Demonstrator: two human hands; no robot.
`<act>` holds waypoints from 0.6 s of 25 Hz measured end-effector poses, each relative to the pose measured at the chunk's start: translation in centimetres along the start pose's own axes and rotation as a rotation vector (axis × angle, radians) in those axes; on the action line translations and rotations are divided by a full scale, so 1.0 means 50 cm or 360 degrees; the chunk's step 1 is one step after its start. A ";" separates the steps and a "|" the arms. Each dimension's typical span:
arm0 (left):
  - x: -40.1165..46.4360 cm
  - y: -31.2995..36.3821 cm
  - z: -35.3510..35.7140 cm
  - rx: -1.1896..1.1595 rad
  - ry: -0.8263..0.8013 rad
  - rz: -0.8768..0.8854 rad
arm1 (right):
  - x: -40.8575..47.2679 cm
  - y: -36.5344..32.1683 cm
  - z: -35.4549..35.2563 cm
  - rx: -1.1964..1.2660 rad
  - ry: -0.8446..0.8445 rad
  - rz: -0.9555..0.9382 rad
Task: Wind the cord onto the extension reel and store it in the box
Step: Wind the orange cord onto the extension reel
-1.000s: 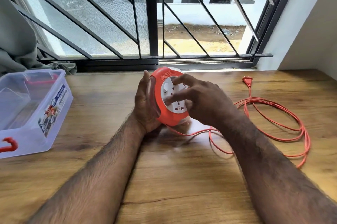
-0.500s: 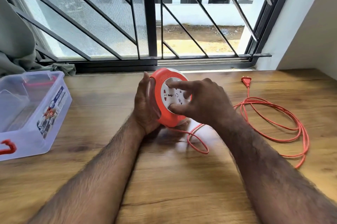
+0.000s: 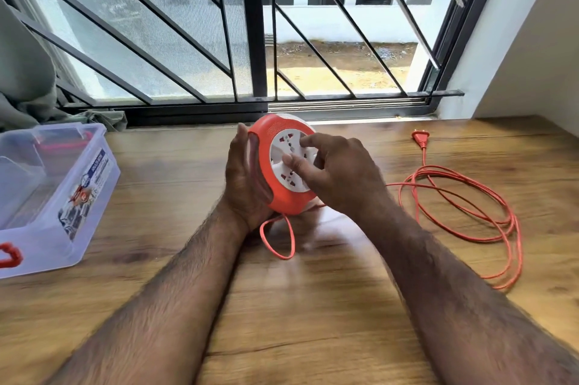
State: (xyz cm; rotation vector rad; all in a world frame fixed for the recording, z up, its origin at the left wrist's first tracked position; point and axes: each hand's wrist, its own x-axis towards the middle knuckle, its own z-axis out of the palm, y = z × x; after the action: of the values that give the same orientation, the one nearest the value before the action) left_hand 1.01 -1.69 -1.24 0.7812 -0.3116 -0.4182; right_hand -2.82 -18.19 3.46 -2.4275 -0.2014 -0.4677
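The round orange extension reel (image 3: 283, 199) with a white socket face stands on edge at the middle of the wooden table (image 3: 313, 306). My left hand (image 3: 244, 184) cups its back and left rim. My right hand (image 3: 338, 174) presses fingers and thumb on the white socket disc. The orange cord (image 3: 470, 218) lies in loose loops on the table to the right, its plug (image 3: 419, 137) near the window sill. A small loop of cord (image 3: 279, 240) hangs out under the reel. The clear plastic box (image 3: 53, 196) with red latches sits open at the left.
A barred window with a black frame runs along the far edge of the table. A grey curtain (image 3: 22, 77) hangs at the far left behind the box. A white wall corner rises at the right.
The white socket disc has turned under my right hand's fingers. The slack cord near the reel has shrunk from a wide loop at the right to a small loop under the reel.
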 end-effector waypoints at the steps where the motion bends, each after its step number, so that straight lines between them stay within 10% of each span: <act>1: 0.003 0.001 -0.003 -0.0009 -0.0028 0.0018 | 0.000 0.003 -0.007 -0.0088 0.0013 -0.0107; 7: 0.002 0.002 -0.010 0.0006 -0.0029 0.0005 | -0.003 0.014 -0.026 -0.0328 -0.0400 -0.0490; 15: -0.002 0.003 -0.003 0.0066 0.0016 0.0020 | -0.003 0.001 -0.035 -0.0502 -0.0200 -0.0486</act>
State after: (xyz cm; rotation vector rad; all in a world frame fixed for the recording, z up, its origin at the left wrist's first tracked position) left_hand 1.04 -1.48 -1.23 0.8214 -0.3168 -0.3967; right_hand -3.42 -19.33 4.65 -2.7502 -0.5988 -0.5123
